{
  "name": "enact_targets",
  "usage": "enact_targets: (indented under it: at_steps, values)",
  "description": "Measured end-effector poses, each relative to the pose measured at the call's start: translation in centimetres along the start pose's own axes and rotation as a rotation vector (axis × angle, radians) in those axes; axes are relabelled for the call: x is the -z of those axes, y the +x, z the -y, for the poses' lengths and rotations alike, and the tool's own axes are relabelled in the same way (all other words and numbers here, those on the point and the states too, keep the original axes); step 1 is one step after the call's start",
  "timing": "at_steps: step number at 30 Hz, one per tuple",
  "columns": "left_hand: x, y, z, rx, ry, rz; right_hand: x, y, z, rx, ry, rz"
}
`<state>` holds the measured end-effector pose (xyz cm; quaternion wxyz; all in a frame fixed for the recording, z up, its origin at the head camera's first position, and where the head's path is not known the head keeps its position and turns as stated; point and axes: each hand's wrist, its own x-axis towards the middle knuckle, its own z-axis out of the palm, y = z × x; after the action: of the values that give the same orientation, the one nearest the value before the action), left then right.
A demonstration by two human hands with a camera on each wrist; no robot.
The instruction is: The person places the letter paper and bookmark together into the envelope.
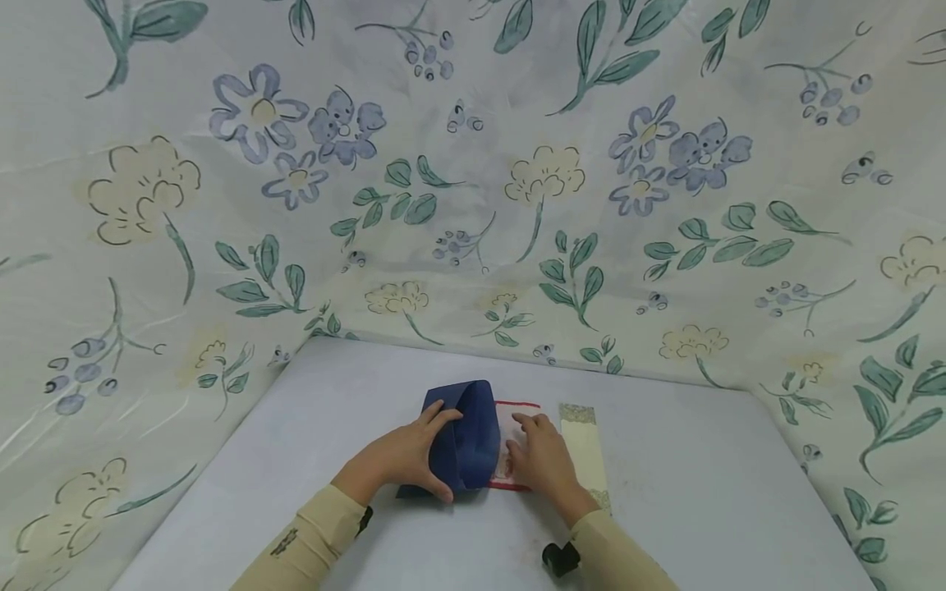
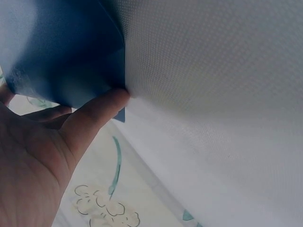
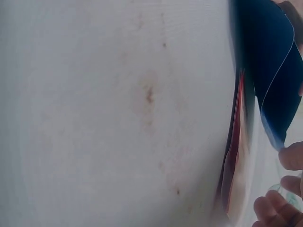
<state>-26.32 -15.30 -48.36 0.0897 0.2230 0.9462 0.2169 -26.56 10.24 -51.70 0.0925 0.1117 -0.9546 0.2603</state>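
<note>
A dark blue paper envelope (image 1: 473, 435) stands out from the white table with its mouth gaping. My left hand (image 1: 410, 455) grips it from the left, thumb at the near edge and fingers spread over the far side; the left wrist view shows the thumb (image 2: 97, 113) against the blue paper (image 2: 71, 47). Right of the envelope lies a white card with a red border (image 1: 517, 405), partly covered. Over this card hovers my right hand (image 1: 545, 460), fingers loosely bent. In the right wrist view its fingertips (image 3: 291, 158) are close to the envelope flap's tip; contact is unclear.
A cream strip with glittery ends (image 1: 585, 451) lies on the table right of the card, partly behind my right hand. Floral sheeting (image 1: 473, 205) rises around the white table (image 1: 687, 484). Small brown stains (image 3: 149, 94) mark the tabletop.
</note>
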Motion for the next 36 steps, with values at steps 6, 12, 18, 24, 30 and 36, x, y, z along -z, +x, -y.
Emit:
enact_targets:
  at_steps: [6, 12, 18, 24, 30, 36]
  values:
    - [-0.03, 0.03, 0.03, 0.000, -0.003, -0.004, 0.16, -0.05, -0.42, -0.025, -0.024, 0.002]
    - [0.02, 0.02, 0.10, 0.007, -0.004, 0.000, 0.26, -0.12, -0.61, -0.059, -0.052, 0.002]
    - [0.04, 0.05, 0.07, 0.012, -0.006, 0.000, 0.58, -0.20, -0.72, -0.077, -0.058, 0.006]
    - [0.00, 0.11, 0.12, 0.008, -0.004, -0.005, 0.87, -0.27, -0.71, -0.096, -0.062, 0.019]
    - [0.03, 0.22, 0.27, 0.002, -0.015, -0.001, 0.81, -0.25, -0.95, -0.119, -0.069, 0.020]
    - [0.12, 0.23, 0.41, 0.003, -0.024, 0.003, 0.78, -0.24, -0.98, -0.153, -0.065, 0.031]
